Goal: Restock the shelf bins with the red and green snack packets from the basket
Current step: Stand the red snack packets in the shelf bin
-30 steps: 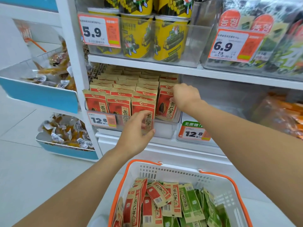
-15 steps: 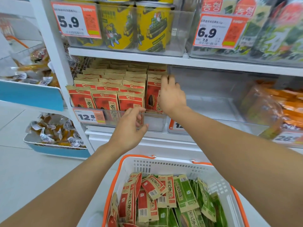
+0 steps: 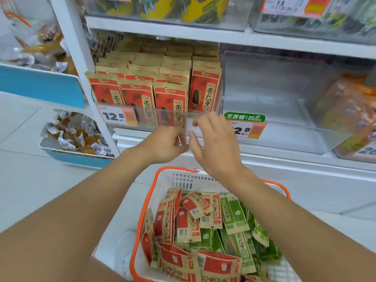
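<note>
Both hands, left (image 3: 166,143) and right (image 3: 215,143), hang loose-fingered and empty at the red bin's (image 3: 142,119) front edge; we should next grab green packets (image 3: 234,212) for the bare bin (image 3: 284,135).

The scene is lit brightly and evenly, and hardly any shadow is cast. The right hand (image 3: 215,143) is smeared by motion blur, as are the tins (image 3: 162,7) above it. Straight shelf edges (image 3: 264,40) are bent by wide-angle distortion towards the borders.
</note>
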Demonstrator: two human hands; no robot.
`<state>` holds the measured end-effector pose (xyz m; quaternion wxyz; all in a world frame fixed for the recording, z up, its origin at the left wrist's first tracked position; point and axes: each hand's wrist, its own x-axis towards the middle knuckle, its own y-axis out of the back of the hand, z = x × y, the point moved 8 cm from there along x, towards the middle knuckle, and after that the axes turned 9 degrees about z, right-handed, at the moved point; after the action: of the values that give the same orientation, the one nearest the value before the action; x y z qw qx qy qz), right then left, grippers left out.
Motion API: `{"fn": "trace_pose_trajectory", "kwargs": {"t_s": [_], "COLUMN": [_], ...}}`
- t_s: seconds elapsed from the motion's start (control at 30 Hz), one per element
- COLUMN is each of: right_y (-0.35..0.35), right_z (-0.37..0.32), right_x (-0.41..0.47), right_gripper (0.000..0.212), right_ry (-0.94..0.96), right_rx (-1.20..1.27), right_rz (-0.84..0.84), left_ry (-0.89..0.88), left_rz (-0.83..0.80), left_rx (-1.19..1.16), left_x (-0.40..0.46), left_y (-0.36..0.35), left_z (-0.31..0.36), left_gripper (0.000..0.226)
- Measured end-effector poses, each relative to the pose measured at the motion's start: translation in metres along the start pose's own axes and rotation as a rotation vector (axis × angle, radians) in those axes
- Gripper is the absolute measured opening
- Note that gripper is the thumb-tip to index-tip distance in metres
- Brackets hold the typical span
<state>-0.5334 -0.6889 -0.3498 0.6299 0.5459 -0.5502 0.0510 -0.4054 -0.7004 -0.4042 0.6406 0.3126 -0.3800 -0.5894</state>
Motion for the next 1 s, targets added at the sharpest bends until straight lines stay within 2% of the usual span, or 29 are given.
{"fn": "trace_pose_trajectory", "kwargs": {"t_s": [0.1, 0.17, 0.23, 0.3, 0.37, 0.5, 0.57, 0.63, 0.7, 0.8, 0.87, 0.93, 1.0], "right_y": [-0.071, -0.099, -0.113, -0.127, -0.136, -0.135, -0.122, -0.100, -0.074, -0.029, -0.004, 0.013, 0.022], "right_z": [0.017, 0.036, 0.044, 0.041, 0.042, 0.047, 0.056, 0.077, 0.100, 0.112, 0.100, 0.087, 0.075], "right_x": [-0.097, -0.157, -0.199, -0.235, -0.254, -0.246, -0.220, -0.182, -0.138, -0.093, -0.079, -0.071, -0.074], "right_gripper": [0.030, 0.050, 0.076, 0.091, 0.079, 0.051, 0.040, 0.022, 0.032, 0.019, 0.019, 0.023, 0.030], "right_ry": [-0.239, -0.418, -0.467, -0.367, -0.290, -0.177, -0.230, -0.397, -0.589, -1.049, -1.318, -1.403, -1.368], "right_rx": [0.049, 0.050, -0.001, -0.094, -0.169, -0.271, -0.217, -0.125, 0.033, 0.463, 0.821, 1.055, 1.154], "right_rz": [-0.674, -0.973, -1.117, -1.233, -1.228, -1.038, -0.937, -0.850, -0.766, -0.690, -0.645, -0.591, -0.579], "left_ry": [0.113, 0.189, 0.218, 0.206, 0.181, 0.158, 0.161, 0.195, 0.268, 0.406, 0.398, 0.360, 0.351], "left_rz": [-0.583, -0.866, -0.938, -0.869, -0.799, -0.747, -0.744, -0.763, -0.830, -0.970, -1.017, -0.930, -0.698], "left_rx": [0.356, 0.465, 0.467, 0.464, 0.423, 0.379, 0.370, 0.303, 0.186, -0.032, -0.178, -0.439, -0.807], "left_x": [-0.037, -0.066, -0.075, -0.070, -0.063, -0.056, -0.054, -0.054, -0.058, -0.073, -0.078, -0.071, -0.052], "left_y": [-0.050, -0.069, -0.074, -0.069, -0.063, -0.056, -0.054, -0.055, -0.059, -0.065, -0.066, -0.061, -0.047], "left_z": [-0.038, -0.059, -0.067, -0.066, -0.057, -0.041, -0.037, -0.036, -0.032, -0.023, -0.006, 0.017, 0.040], "left_gripper": [0.034, 0.049, 0.053, 0.055, 0.053, 0.048, 0.045, 0.040, 0.041, 0.051, 0.056, 0.062, 0.059]}}
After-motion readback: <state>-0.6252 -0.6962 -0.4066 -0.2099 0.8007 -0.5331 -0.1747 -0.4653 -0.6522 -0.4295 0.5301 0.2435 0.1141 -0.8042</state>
